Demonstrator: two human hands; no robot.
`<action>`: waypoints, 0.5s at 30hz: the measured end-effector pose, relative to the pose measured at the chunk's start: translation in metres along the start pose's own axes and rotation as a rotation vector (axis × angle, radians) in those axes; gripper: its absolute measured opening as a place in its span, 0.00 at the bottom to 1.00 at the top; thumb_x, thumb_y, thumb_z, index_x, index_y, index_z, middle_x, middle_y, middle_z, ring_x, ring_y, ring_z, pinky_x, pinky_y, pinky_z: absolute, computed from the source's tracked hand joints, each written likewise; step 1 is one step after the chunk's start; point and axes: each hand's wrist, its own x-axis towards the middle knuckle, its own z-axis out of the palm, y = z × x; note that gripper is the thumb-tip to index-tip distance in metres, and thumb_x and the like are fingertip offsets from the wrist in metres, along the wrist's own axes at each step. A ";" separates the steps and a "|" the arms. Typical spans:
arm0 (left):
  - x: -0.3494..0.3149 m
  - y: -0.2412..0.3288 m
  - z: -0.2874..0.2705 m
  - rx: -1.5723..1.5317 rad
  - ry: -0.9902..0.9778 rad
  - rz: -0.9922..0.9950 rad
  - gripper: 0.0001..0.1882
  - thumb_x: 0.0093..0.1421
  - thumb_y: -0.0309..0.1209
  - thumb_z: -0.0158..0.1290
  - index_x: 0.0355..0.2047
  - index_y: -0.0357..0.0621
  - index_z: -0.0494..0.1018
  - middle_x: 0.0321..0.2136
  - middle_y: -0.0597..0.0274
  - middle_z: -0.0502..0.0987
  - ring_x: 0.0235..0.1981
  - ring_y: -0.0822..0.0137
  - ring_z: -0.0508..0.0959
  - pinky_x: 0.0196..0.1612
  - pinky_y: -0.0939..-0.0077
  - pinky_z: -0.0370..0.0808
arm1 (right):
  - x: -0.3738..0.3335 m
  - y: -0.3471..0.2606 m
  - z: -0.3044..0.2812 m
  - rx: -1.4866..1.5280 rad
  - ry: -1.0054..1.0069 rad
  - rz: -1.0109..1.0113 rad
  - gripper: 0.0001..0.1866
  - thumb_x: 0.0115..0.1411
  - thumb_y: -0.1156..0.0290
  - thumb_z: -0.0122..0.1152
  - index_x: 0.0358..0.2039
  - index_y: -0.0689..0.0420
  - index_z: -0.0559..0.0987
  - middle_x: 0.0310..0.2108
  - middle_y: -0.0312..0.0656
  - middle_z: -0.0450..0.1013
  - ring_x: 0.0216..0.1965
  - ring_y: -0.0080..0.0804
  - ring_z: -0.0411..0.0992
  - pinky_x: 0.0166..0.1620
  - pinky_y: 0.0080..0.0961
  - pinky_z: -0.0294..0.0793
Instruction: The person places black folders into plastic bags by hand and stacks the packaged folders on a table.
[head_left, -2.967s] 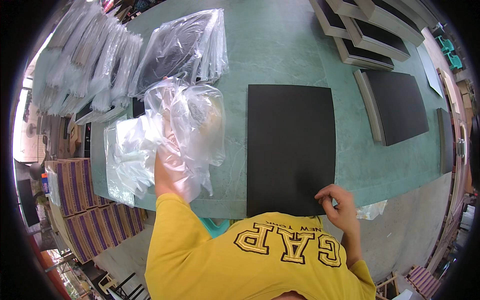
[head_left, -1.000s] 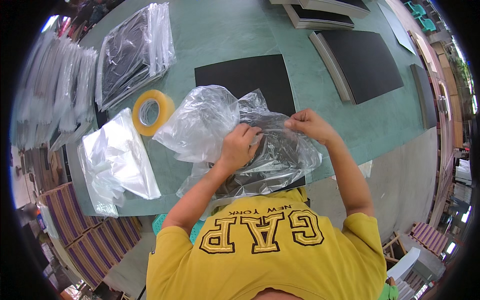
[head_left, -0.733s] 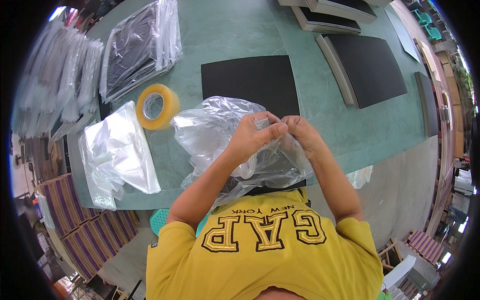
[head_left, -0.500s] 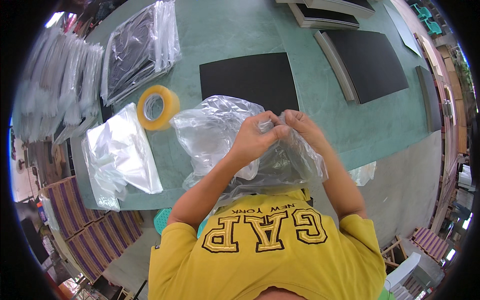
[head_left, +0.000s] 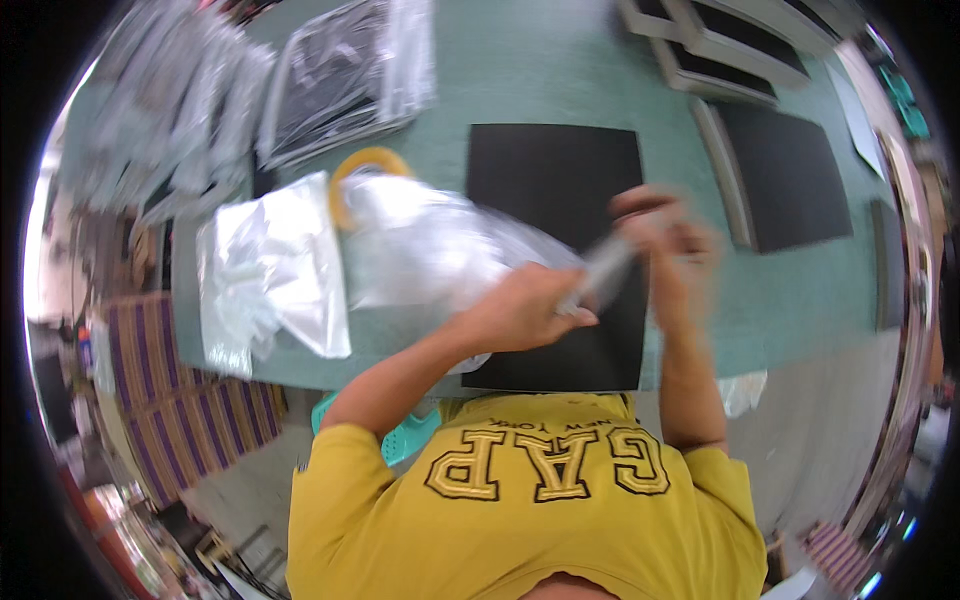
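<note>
A clear plastic bag [head_left: 430, 245] spreads out to the left from my hands, crumpled and shiny. My left hand [head_left: 530, 305] has its fingers closed on the bag's edge. Farther to the right and a little higher, my right hand [head_left: 668, 235] is blurred by motion, its fingers curled at the other end of the plastic stretched between the two. Under both hands lies a black rectangular board [head_left: 550, 175] on the green table, reaching to the near edge. The bag partly covers a roll of yellow tape [head_left: 375, 160].
Flat clear bags [head_left: 275, 270] lie at the left, below black boards in plastic [head_left: 335, 80] and a row of filled clear bags [head_left: 165, 110]. Stacked black boards [head_left: 790, 175] stand at the right, with more stacks [head_left: 715, 75] behind. The green table [head_left: 540, 60] ends near my shirt.
My hands have moved apart, pulling the plastic between them. The bag has swung left over the tape roll, uncovering more of the black board. The view has shifted too.
</note>
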 end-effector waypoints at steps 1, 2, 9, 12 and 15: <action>0.007 0.010 -0.002 -0.061 -0.009 -0.110 0.15 0.51 0.36 0.54 0.36 0.41 0.69 0.23 0.56 0.72 0.25 0.67 0.74 0.31 0.75 0.69 | 0.010 -0.012 -0.007 -0.010 0.133 -0.104 0.07 0.48 0.76 0.59 0.30 0.61 0.76 0.35 0.41 0.69 0.29 0.24 0.68 0.36 0.17 0.66; 0.011 0.021 -0.009 -0.124 -0.027 -0.215 0.15 0.53 0.37 0.53 0.36 0.40 0.69 0.22 0.59 0.72 0.24 0.70 0.73 0.29 0.77 0.68 | 0.014 -0.019 0.003 -0.015 0.154 -0.107 0.07 0.48 0.76 0.59 0.30 0.61 0.75 0.34 0.41 0.69 0.29 0.23 0.68 0.36 0.17 0.67; -0.001 0.001 -0.029 -0.533 0.270 -0.087 0.16 0.58 0.39 0.46 0.35 0.38 0.70 0.18 0.67 0.71 0.20 0.77 0.68 0.25 0.79 0.67 | -0.001 0.015 -0.001 -0.223 -0.497 0.281 0.14 0.50 0.70 0.57 0.37 0.60 0.71 0.28 0.38 0.71 0.29 0.23 0.69 0.35 0.21 0.69; -0.003 0.024 -0.055 -0.683 0.536 -0.383 0.13 0.60 0.39 0.42 0.32 0.44 0.70 0.18 0.70 0.70 0.18 0.80 0.67 0.20 0.85 0.63 | -0.009 0.020 -0.006 -0.108 -0.793 0.489 0.15 0.52 0.68 0.55 0.41 0.57 0.70 0.27 0.38 0.72 0.30 0.27 0.70 0.37 0.23 0.70; -0.011 0.020 -0.068 -0.739 0.495 -0.295 0.13 0.59 0.41 0.44 0.31 0.44 0.69 0.20 0.69 0.72 0.18 0.81 0.68 0.18 0.86 0.62 | -0.016 0.024 0.010 -0.127 -1.070 0.169 0.16 0.52 0.67 0.56 0.41 0.56 0.71 0.27 0.38 0.72 0.31 0.29 0.70 0.37 0.23 0.70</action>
